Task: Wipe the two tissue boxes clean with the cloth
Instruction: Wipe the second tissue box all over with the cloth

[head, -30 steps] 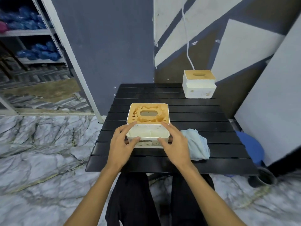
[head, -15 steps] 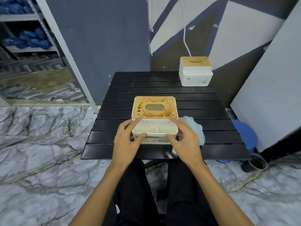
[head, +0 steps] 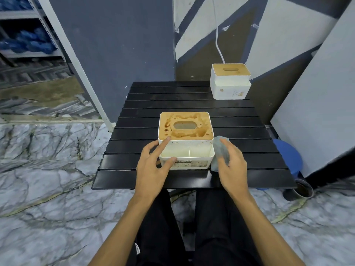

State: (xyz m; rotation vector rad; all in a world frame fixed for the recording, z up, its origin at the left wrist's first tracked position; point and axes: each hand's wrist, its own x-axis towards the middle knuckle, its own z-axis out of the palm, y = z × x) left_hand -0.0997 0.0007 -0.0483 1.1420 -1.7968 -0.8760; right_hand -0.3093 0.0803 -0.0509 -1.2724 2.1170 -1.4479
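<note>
The step in hand is the pick-up of the cloth (head: 221,153), judged from the layout: no wiping of the near tissue box (head: 186,129) has begun, and its wooden lid carries brown stains around the slot. The left hand (head: 151,166) is released, its straight fingers bracing the box, with the index tip on the lid's near-left corner and the thumb against the front wall. The right hand (head: 233,167) grasps the cloth with its fingers curled over it, just beside the box's right wall. We judge that the next move calls for lifting the cloth onto the lid while the left hand keeps the box from sliding on the slatted surface (head: 192,179). The near box stands a few slats from the near edge, so strokes directed away from the body are safer. The far tissue box (head: 230,81) sits at the far right corner, close to the edge. Bare slats between the two boxes and left of the near box give working room.
</note>
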